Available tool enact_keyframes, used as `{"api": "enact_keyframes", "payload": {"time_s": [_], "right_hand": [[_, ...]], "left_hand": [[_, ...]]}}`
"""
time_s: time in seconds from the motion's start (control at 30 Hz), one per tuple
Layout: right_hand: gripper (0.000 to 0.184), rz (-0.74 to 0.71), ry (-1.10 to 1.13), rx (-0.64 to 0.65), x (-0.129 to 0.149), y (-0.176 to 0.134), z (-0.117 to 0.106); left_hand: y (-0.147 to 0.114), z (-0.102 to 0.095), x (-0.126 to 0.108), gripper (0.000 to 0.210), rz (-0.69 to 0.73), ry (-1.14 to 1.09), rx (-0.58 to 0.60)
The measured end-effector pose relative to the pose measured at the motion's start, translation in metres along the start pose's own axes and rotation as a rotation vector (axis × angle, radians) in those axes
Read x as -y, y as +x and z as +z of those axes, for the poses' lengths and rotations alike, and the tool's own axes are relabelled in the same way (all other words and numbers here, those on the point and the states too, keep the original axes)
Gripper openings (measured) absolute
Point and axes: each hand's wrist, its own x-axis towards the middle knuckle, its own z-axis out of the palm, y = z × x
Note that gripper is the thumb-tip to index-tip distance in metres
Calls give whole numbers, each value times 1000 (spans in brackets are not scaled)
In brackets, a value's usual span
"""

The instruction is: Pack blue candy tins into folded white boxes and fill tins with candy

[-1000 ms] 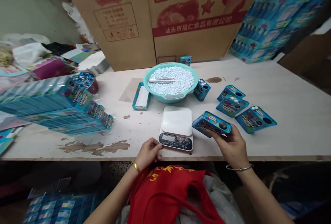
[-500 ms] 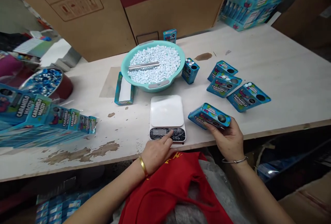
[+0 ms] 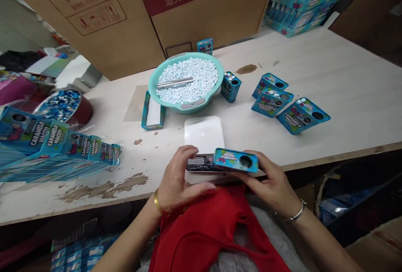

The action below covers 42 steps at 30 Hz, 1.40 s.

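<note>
My right hand [image 3: 268, 180] grips a blue candy box [image 3: 230, 159] by its right end, and a dark round hole shows in the box's top. The box hangs over the right part of the scale's dark button panel. My left hand [image 3: 180, 180] is at the front left of the white kitchen scale [image 3: 204, 133], thumb and fingers apart, nothing in it. Behind the scale stands a turquoise bowl [image 3: 192, 106] full of small pale candies [image 3: 201, 75], with a metal tube-shaped tool [image 3: 175, 82] lying on them.
Several blue candy boxes [image 3: 271, 102] stand on the right. One box [image 3: 230, 86] with white candies on top touches or nearly touches the bowl. An open tray box [image 3: 153, 112] lies left of it. Packed boxes [image 3: 63, 142] and a red tub [image 3: 83, 110] are at left; cartons [image 3: 201, 20] behind.
My right hand has carried the box leftward to the scale's front. My left hand has lifted its finger off the scale's buttons, moved left and spread open.
</note>
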Motion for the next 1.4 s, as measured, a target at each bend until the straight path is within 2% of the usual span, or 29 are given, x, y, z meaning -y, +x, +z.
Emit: {"api": "enact_keyframes", "payload": {"time_s": [0.03,0.07,0.1,0.17,0.23,0.3,0.4,0.5,0.6,0.8,1.07,1.33,1.4], "right_hand": [[35,-21,13,59,7,-2,5],[36,-46,32,112,13,-4,12],[35,-74,56,159,18,-6,18],[37,-106,106,228,25,-9,29],[48,-38,136,227,24,-11,34],[57,146,162,131,16,-14,34],[57,493,296,17,-3,-15,31],[56,827,493,55,-14,-10,35],[53,1006,622,69,-15,-2,46],[56,972,754,3,-25,-2,56],[68,862,823,-19,-47,-11,48],[61,838,822,-44,-46,-19,39],[65,832,788,-42,-45,-20,35]], "left_hand": [[-2,-7,-3,90,15,-29,-4],[-5,-13,-6,98,30,-43,41],[-8,-17,-10,93,40,-52,112],[-15,-25,-14,63,27,-69,215],[-24,-33,-13,40,-43,-61,204],[-35,-44,-5,35,-141,-4,99],[-50,-62,12,35,-242,111,-111],[-59,-74,26,40,-321,198,-257],[-61,-76,30,43,-373,191,-285],[-56,-69,33,38,-319,181,-243],[-42,-62,32,38,-322,159,-211],[-28,-60,36,39,-237,110,-175],[-22,-61,37,40,-208,111,-177]]}}
